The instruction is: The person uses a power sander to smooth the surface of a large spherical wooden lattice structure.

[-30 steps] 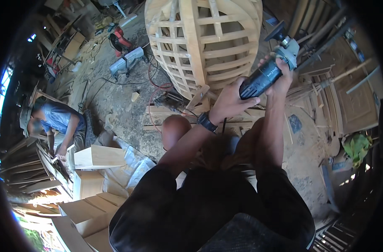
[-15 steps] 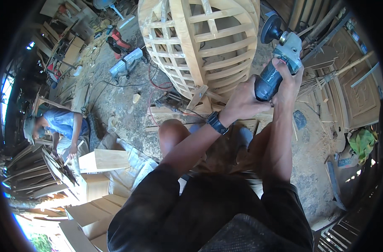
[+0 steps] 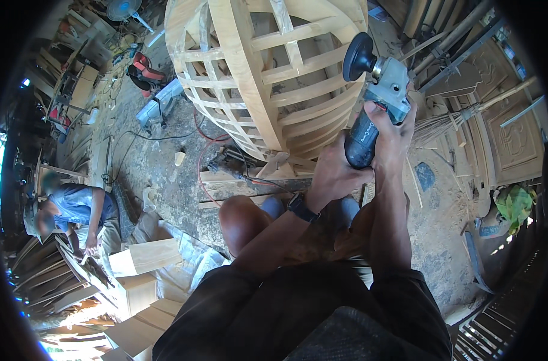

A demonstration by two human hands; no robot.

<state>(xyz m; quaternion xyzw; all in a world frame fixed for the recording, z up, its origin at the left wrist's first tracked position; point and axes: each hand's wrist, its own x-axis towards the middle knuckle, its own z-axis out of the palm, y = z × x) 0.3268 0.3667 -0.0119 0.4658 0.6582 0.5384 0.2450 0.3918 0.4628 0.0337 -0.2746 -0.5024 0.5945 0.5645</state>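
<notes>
Left hand [image 3: 335, 173] grips the grinder [image 3: 362, 142] by its rear, right hand [image 3: 392, 133] nearer its black disc [image 3: 359, 58]

One held grinder [image 3: 387, 87], one slatted frame [image 3: 250, 78] and one wristwatch [image 3: 302, 209] show.

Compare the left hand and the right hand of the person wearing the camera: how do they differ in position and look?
The left hand is at the lower, black end of the power tool, while the right hand is higher, by its grey head. The left hand has a dark wristwatch at its wrist; the right hand shows none. Both hands are bare and grip the same power tool.
</notes>
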